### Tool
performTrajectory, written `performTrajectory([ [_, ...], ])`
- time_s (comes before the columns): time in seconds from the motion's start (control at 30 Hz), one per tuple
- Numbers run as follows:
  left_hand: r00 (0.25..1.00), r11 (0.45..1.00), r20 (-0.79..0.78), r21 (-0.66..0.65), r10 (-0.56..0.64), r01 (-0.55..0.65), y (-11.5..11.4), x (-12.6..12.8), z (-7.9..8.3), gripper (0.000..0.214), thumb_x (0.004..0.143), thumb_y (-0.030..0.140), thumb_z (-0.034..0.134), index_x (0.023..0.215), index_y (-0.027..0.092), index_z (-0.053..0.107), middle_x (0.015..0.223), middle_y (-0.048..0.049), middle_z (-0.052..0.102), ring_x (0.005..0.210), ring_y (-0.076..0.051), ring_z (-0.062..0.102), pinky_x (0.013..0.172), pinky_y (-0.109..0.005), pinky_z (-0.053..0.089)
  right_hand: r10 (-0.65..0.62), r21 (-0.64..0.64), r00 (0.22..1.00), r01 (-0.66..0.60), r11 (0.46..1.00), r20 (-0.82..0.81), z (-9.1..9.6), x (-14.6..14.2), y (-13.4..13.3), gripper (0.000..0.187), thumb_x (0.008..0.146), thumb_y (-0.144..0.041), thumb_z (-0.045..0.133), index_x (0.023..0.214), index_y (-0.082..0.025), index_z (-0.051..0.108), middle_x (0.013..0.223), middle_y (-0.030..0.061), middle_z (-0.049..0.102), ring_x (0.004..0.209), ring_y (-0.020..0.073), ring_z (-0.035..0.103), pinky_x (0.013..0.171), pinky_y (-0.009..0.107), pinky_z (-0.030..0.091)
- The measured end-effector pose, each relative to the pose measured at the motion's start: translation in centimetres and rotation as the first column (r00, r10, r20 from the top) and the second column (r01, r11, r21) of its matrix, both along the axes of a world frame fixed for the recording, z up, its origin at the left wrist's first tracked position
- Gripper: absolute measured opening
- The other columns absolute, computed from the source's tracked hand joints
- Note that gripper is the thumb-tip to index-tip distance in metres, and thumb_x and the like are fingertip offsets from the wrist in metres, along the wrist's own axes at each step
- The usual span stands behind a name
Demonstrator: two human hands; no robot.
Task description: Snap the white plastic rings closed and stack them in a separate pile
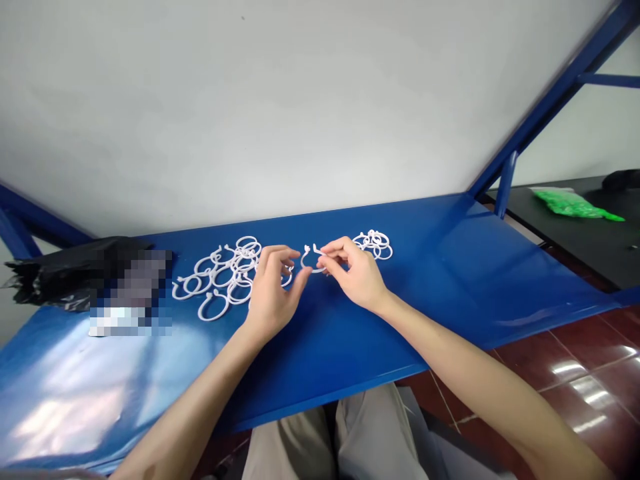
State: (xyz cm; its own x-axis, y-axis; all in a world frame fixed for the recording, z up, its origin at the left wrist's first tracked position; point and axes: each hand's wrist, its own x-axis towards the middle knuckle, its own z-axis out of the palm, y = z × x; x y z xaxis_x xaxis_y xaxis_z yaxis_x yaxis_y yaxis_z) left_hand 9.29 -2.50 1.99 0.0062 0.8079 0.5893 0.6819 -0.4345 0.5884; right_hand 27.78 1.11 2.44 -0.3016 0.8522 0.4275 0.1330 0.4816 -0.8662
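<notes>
A white plastic ring (311,260), split open at its top, is held between both my hands above the blue table (450,280). My left hand (273,290) pinches its left end and my right hand (353,270) pinches its right end. A loose heap of several white rings (225,277) lies just left of my left hand. A smaller cluster of white rings (375,243) lies just beyond my right hand.
A black plastic bag (65,273) sits at the table's left end. Blue frame posts (505,183) rise at the right. Beyond them a dark table carries a green bag (573,203). A white wall runs close behind the table.
</notes>
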Motion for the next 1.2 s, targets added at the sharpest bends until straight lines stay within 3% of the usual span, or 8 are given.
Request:
performTrajectory([
  [0.07, 0.991, 0.988, 0.136, -0.152, 0.002, 0.019, -0.1, 0.0, 0.5, 0.029, 0.098, 0.039, 0.056, 0.119, 0.021, 0.060, 0.104, -0.0067, 0.071, 0.083, -0.017, 0.067, 0.074, -0.030, 0.053, 0.002, 0.014, 1.000, -0.002, 1.000, -0.002, 0.2, 0.1, 0.0, 0.015, 0.095, -0.034, 0.066, 0.101, -0.022, 0.063, 0.090, 0.0016, 0.077, 0.076, 0.0150, 0.074, 0.073, 0.029, 0.059],
  [0.17, 0.978, 0.949, 0.207, -0.301, -0.034, 0.097, -0.3, -0.1, 1.0, 0.028, 0.099, 0.042, 0.052, 0.112, 0.022, 0.066, 0.090, -0.0034, 0.076, 0.080, -0.017, 0.069, 0.074, -0.029, 0.052, -0.022, 0.088, 0.998, 0.016, 0.996, 0.059, 0.2, 0.1, 0.0, 0.012, 0.094, -0.034, 0.069, 0.093, -0.022, 0.067, 0.089, 0.0007, 0.077, 0.077, 0.0153, 0.073, 0.071, 0.028, 0.057],
  [0.47, 0.995, 0.980, 0.096, -0.191, -0.030, 0.048, -1.1, 0.1, 0.7, 0.020, 0.096, 0.032, 0.052, 0.090, 0.023, 0.068, 0.091, -0.0027, 0.079, 0.082, -0.018, 0.072, 0.074, -0.028, 0.053, -0.003, 0.236, 0.982, -0.043, 0.971, 0.188, -0.5, -0.2, -0.9, 0.018, 0.099, -0.032, 0.062, 0.084, -0.023, 0.067, 0.087, 0.0011, 0.076, 0.079, 0.0167, 0.071, 0.074, 0.030, 0.055],
  [0.63, 0.991, 0.987, -0.078, -0.122, -0.112, 0.102, -0.3, -0.7, 0.8, 0.023, 0.099, 0.030, 0.048, 0.096, 0.023, 0.071, 0.099, -0.0046, 0.078, 0.086, -0.019, 0.070, 0.079, -0.030, 0.053, -0.047, 0.346, 0.953, -0.063, 0.936, 0.299, -0.3, -0.1, -0.6, 0.015, 0.102, -0.029, 0.058, 0.093, -0.023, 0.068, 0.091, 0.0021, 0.075, 0.083, 0.0177, 0.069, 0.078, 0.031, 0.054],
  [0.7, 0.965, 0.986, -0.220, -0.119, -0.140, 0.116, 0.4, -1.7, 0.8, 0.028, 0.099, 0.029, 0.045, 0.105, 0.023, 0.072, 0.103, -0.0066, 0.077, 0.090, -0.022, 0.067, 0.084, -0.035, 0.052, -0.161, 0.391, 0.897, -0.014, 0.920, 0.412, 0.2, 0.7, 0.3, 0.016, 0.103, -0.028, 0.056, 0.099, -0.022, 0.069, 0.096, 0.0048, 0.075, 0.089, 0.0201, 0.069, 0.079, 0.033, 0.053],
  [0.8, 0.889, 0.991, -0.448, -0.133, -0.091, 0.034, 1.3, -3.7, 0.3, 0.040, 0.094, 0.016, 0.038, 0.118, 0.019, 0.070, 0.112, -0.0110, 0.075, 0.100, -0.029, 0.062, 0.092, -0.045, 0.050, -0.419, 0.425, 0.696, 0.178, 0.887, 0.583, 1.1, 3.1, 2.2, 0.019, 0.102, -0.023, 0.053, 0.103, -0.020, 0.072, 0.109, 0.0090, 0.071, 0.091, 0.0236, 0.067, 0.072, 0.034, 0.049],
  [0.93, 0.786, 0.976, -0.618, -0.185, -0.022, -0.118, 1.9, -5.8, -0.7, 0.042, 0.088, 0.014, 0.043, 0.120, 0.018, 0.070, 0.125, -0.0146, 0.069, 0.110, -0.035, 0.058, 0.095, -0.054, 0.047, -0.523, 0.353, 0.478, 0.403, 0.844, 0.706, 1.7, 6.8, 4.4, 0.027, 0.099, -0.017, 0.050, 0.102, -0.020, 0.077, 0.105, 0.0112, 0.069, 0.088, 0.0257, 0.065, 0.069, 0.036, 0.047],
  [1.2, 0.765, 0.961, -0.644, -0.205, 0.008, -0.183, 1.9, -5.6, -0.1, 0.026, 0.095, 0.033, 0.050, 0.095, 0.022, 0.074, 0.108, -0.0117, 0.073, 0.105, -0.035, 0.057, 0.086, -0.050, 0.045, -0.481, 0.305, 0.423, 0.418, 0.856, 0.768, 2.2, 7.8, 4.6, 0.026, 0.097, -0.017, 0.054, 0.106, -0.017, 0.079, 0.108, 0.0142, 0.069, 0.092, 0.0266, 0.066, 0.075, 0.039, 0.051],
])
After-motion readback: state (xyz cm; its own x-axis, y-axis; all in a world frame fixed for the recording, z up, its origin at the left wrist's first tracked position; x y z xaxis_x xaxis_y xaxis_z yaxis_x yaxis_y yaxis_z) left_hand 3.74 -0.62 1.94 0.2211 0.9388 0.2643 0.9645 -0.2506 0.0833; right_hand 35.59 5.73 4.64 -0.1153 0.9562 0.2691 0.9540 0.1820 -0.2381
